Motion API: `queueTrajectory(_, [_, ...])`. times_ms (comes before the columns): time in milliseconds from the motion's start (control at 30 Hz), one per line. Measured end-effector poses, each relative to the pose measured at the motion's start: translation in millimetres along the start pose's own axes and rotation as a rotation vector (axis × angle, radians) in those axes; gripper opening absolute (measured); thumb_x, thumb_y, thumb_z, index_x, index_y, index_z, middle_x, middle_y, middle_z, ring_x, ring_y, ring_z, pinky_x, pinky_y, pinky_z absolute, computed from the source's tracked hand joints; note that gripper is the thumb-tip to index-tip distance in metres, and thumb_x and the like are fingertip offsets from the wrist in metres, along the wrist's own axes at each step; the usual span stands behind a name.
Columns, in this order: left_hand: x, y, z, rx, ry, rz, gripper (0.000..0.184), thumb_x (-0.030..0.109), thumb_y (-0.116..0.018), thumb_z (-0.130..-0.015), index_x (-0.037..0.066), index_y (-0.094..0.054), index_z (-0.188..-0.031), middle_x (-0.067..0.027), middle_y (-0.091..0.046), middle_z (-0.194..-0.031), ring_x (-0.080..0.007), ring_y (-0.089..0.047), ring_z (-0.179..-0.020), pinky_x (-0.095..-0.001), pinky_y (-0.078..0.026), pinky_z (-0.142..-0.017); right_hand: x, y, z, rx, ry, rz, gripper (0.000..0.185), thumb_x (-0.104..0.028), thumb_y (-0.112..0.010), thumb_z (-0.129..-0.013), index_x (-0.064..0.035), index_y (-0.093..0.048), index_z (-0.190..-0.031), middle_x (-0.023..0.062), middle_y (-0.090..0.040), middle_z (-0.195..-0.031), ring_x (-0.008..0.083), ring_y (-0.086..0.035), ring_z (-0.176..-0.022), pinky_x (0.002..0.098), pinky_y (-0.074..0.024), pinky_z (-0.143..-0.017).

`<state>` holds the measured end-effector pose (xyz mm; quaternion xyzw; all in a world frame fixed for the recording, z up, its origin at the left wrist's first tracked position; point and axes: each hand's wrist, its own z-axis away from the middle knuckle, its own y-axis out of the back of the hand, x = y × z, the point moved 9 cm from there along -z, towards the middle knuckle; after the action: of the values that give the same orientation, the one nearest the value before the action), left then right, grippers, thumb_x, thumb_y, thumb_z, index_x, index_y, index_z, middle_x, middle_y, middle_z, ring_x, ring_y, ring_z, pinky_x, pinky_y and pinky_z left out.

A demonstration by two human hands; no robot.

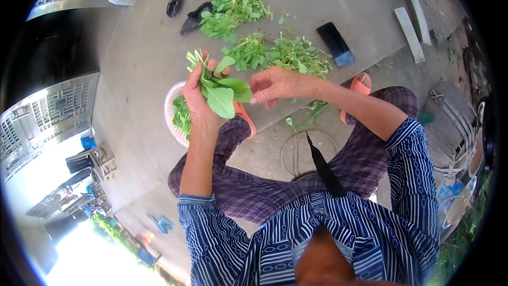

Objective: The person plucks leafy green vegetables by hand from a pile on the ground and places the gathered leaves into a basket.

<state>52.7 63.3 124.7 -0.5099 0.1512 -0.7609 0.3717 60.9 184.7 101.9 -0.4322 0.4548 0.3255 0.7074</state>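
Note:
My left hand (198, 90) is closed round a bunch of leafy greens (219, 98), its cut stems pointing up and away and its broad leaves hanging towards me. At the leaf tips is my right hand (275, 85), fingers curled with thumb and forefinger close to a leaf edge; whether it pinches the leaf I cannot tell. Below and left of the bunch stands a pink plastic basket (170, 107) with more greens (181, 116) inside. Past my hands, heaps of leafy greens lie on the floor: a far pile (235, 10), a middle pile (248, 52) and a right pile (300, 55).
Dark shoes (176, 0) lie beyond the far pile. A smartphone (334, 42) rests on the concrete floor to the right, with pale wooden strips (409, 34) farther right. Loose stems (312, 114) lie between my orange sandals (361, 83). A woven basket (450, 122) stands at the right.

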Motion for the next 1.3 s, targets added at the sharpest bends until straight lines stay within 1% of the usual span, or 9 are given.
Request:
queueTrajectory(200, [-10.1, 15.4, -6.7, 0.044, 0.061, -0.043, 0.027, 0.011, -0.049, -0.085, 0.002, -0.045, -0.110, -0.0063, -0.053, -0.080, -0.0251, -0.052, -0.072, -0.0404, -0.046, -0.072, 16.1, 15.2, -4.7, 0.086, -0.018, 0.085, 0.018, -0.018, -0.054, -0.083, -0.0018, -0.059, -0.085, 0.0021, -0.059, -0.070, 0.0080, -0.055, -0.058, 0.0223, -0.0436, -0.052])
queueTrajectory(267, [-8.6, 37.1, -14.1, 0.135, 0.016, -0.150, 0.028, 0.010, -0.049, -0.084, 0.002, -0.045, -0.110, -0.0070, -0.053, -0.079, -0.0232, -0.052, -0.071, -0.0407, -0.046, -0.072, 12.4, 36.4, -0.9, 0.360, 0.028, 0.176, 0.019, -0.018, -0.053, -0.081, -0.0011, -0.060, -0.082, 0.0029, -0.059, -0.070, 0.0085, -0.053, -0.054, 0.0231, -0.0429, -0.050])
queueTrajectory(567, [62.1, 122.4, -33.2, 0.403, 0.130, -0.431, 0.017, 0.006, -0.059, -0.077, 0.003, -0.050, -0.092, -0.0071, -0.053, -0.074, -0.0208, -0.053, -0.058, -0.0344, -0.049, -0.057, 15.3, 66.5, 5.7, 0.417, -0.043, 0.169, 0.019, -0.017, -0.053, -0.080, -0.0002, -0.060, -0.083, 0.0026, -0.059, -0.069, 0.0075, -0.050, -0.051, 0.0209, -0.0400, -0.048])
queueTrajectory(733, [163.5, 188.9, -23.0, 0.433, -0.107, -1.687, 0.053, 0.025, -0.070, -0.066, -0.002, -0.046, -0.106, -0.0188, -0.057, -0.096, -0.0291, -0.057, -0.087, -0.0382, -0.046, -0.074, 19.8, 51.2, 2.2, 0.298, -0.081, 0.195, 0.015, -0.015, -0.054, -0.080, -0.0001, -0.059, -0.080, 0.0027, -0.058, -0.068, 0.0071, -0.050, -0.051, 0.0203, -0.0394, -0.047])
queueTrajectory(933, [175.9, 224.2, -8.6, 0.466, -0.155, -2.060, 0.072, 0.035, -0.064, -0.069, 0.001, -0.037, -0.126, -0.0236, -0.052, -0.112, -0.0330, -0.049, -0.107, -0.0389, -0.037, -0.091, 23.6, 54.8, -1.3, 0.314, -0.131, 0.163, 0.015, -0.014, -0.053, -0.080, -0.0004, -0.059, -0.080, 0.0024, -0.058, -0.068, 0.0068, -0.050, -0.052, 0.0201, -0.0394, -0.047])
queueTrajectory(1000, [183.4, 211.1, -16.3, 0.453, -0.209, -2.096, 0.049, 0.029, -0.058, -0.073, 0.002, -0.051, -0.113, -0.0217, -0.056, -0.106, -0.0342, -0.052, -0.101, -0.0399, -0.041, -0.086, 18.1, 56.9, -0.3, 0.343, -0.120, 0.147, 0.016, -0.015, -0.053, -0.080, -0.0003, -0.059, -0.079, 0.0024, -0.059, -0.068, 0.0068, -0.051, -0.052, 0.0206, -0.0405, -0.048])
queueTrajectory(1067, [170.7, 202.5, -42.0, 0.314, 0.022, -2.256, 0.025, 0.018, -0.051, -0.073, 0.005, -0.063, -0.091, -0.0196, -0.059, -0.097, -0.0342, -0.055, -0.092, -0.0407, -0.044, -0.080, 17.2, 55.8, -2.6, 0.330, -0.102, 0.156, 0.016, -0.015, -0.053, -0.080, -0.0003, -0.059, -0.079, 0.0025, -0.059, -0.068, 0.0072, -0.052, -0.052, 0.0214, -0.0411, -0.048])
queueTrajectory(1167, [139.2, 161.8, -81.0, 0.145, -0.113, -2.387, 0.019, 0.011, -0.046, -0.071, 0.006, -0.064, -0.075, -0.0179, -0.061, -0.088, -0.0341, -0.057, -0.084, -0.0417, -0.045, -0.075, 14.5, 55.8, 0.8, 0.314, -0.121, 0.190, 0.016, -0.015, -0.052, -0.081, -0.0008, -0.058, -0.080, 0.0022, -0.059, -0.070, 0.0076, -0.052, -0.056, 0.0220, -0.0419, -0.051])
queueTrajectory(1300, [61.7, 126.2, -133.5, -0.112, -0.151, -2.337, 0.019, 0.012, -0.046, -0.072, 0.007, -0.064, -0.077, -0.0177, -0.061, -0.084, -0.0341, -0.057, -0.082, -0.0417, -0.045, -0.074, 17.2, 56.5, 2.9, 0.306, -0.105, 0.319, 0.018, -0.017, -0.054, -0.077, 0.0002, -0.060, -0.080, 0.0052, -0.060, -0.067, 0.0104, -0.055, -0.054, 0.0255, -0.0447, -0.051])
